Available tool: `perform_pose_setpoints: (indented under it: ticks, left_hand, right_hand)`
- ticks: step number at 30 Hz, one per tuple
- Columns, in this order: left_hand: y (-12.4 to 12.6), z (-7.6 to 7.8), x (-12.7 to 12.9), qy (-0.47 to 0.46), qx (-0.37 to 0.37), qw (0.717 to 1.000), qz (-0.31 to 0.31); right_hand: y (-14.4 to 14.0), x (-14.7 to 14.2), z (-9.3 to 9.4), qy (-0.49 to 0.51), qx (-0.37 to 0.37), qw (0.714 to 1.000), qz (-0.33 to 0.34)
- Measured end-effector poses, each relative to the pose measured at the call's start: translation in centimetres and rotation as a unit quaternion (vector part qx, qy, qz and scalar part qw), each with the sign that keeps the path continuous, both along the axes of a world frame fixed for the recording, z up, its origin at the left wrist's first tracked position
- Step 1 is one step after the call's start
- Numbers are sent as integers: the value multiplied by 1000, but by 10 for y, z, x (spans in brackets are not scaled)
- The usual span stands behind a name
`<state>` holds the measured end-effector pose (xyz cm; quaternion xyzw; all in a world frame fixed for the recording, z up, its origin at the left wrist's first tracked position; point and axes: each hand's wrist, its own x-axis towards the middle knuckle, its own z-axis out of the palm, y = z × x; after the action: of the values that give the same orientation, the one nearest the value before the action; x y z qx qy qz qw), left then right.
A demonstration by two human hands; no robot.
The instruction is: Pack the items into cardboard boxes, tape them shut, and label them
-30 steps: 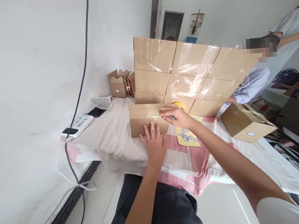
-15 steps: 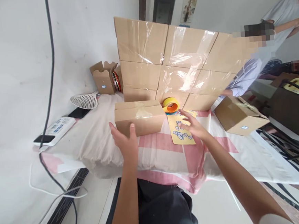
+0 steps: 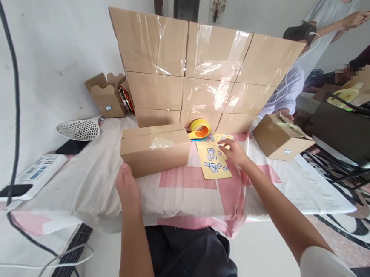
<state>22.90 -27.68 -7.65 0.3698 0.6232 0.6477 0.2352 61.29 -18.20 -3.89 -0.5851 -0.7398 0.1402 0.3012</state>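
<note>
A long cardboard box [image 3: 156, 155] with clear tape along its top lies on the cloth in front of me. My left hand [image 3: 128, 188] is at its lower left end, thumb against the front corner and the other fingers partly hidden, gripping that end. My right hand [image 3: 235, 152] hovers over a yellow sheet with small drawings [image 3: 216, 170], its bent fingers apart and nothing seen in them. Behind the sheet, a yellow tape roll [image 3: 200, 128] stands against a tall wall of taped cardboard boxes [image 3: 212, 51].
A pink and white cloth [image 3: 189, 198] covers the table. To the left are an opened carton [image 3: 107, 100], a perforated white scoop [image 3: 80, 129] and a white power strip [image 3: 31, 178]. At right, a person's hand is by another box [image 3: 277, 137]. Another person [image 3: 326, 20] stands behind.
My left hand has come in against the box's left end. The right hand's fingers have drawn closer together over the yellow sheet. The whole view has shifted, moving the scene leftward.
</note>
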Motion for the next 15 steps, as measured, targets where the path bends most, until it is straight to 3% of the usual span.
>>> perform_pose_setpoints:
  ticks: [4,9,15]
  left_hand:
    - [6,1,6,-10,1,1000,-1]
    - [8,-1,6,-12,-3,1000,9]
    - [11,-5,4,-19,2,1000,22]
  right_hand:
    - [5,26,-11,-28,-47,998,-20]
    - [33,1,-22,-63,-69,996,-3]
    - [44,-7,-16,-86,-60,994,28]
